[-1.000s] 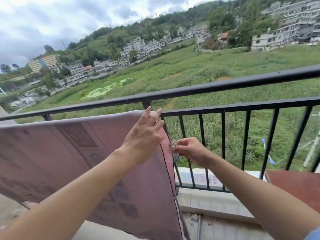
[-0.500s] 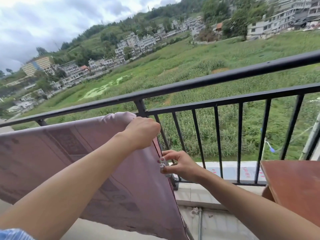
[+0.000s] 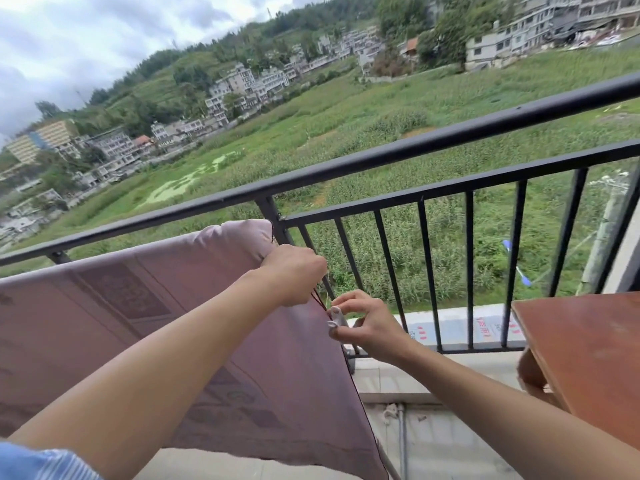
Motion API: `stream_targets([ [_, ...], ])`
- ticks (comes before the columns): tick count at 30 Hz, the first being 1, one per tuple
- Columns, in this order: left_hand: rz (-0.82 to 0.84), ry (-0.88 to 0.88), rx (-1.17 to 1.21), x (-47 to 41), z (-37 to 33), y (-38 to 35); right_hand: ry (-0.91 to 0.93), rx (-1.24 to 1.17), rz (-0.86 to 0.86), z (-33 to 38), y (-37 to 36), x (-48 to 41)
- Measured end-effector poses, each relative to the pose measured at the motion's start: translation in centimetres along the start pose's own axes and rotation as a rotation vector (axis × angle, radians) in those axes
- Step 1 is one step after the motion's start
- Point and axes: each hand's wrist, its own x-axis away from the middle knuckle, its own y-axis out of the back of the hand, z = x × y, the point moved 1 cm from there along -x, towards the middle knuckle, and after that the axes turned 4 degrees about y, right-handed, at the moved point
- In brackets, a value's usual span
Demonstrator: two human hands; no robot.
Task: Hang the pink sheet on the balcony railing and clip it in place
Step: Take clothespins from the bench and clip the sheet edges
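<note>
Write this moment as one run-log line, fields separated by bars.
pink sheet: hangs on railing | left hand: grips sheet edge | right hand: pinches clip at edge

reddish-brown table (image 3: pixel 588 358), green field (image 3: pixel 381 126), hillside buildings (image 3: pixel 242 81), perhaps a drainpipe (image 3: pixel 401 441)

Flat, bright daylight from a clouded sky (image 3: pixel 52 46) lights the balcony evenly, and shadows are soft and faint. The pink sheet (image 3: pixel 104 323) darkens toward its lower edge. A dull sheen runs along the dark balcony railing (image 3: pixel 450 136), which tilts and bows under wide-angle distortion. Distant buildings (image 3: pixel 242 81) smear toward the frame edges. The left hand (image 3: pixel 294 271), right hand (image 3: pixel 367 323) and small clip (image 3: pixel 335 318) look slightly soft.
</note>
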Motion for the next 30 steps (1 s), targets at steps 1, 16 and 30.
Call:
stream_targets([
  [1, -0.015, -0.002, 0.018, -0.2, 0.2, -0.3, -0.019, 0.017, -0.045, -0.1, 0.7, 0.0],
  [16, -0.081, -0.102, 0.175, -1.5, 0.3, -1.9, -0.120, -0.487, -0.323, -0.1, 2.0, -0.6],
  [30, -0.195, -0.115, 0.175, -1.3, 0.5, -2.4, -0.210, -0.536, -0.299, -1.9, -1.8, -0.4],
])
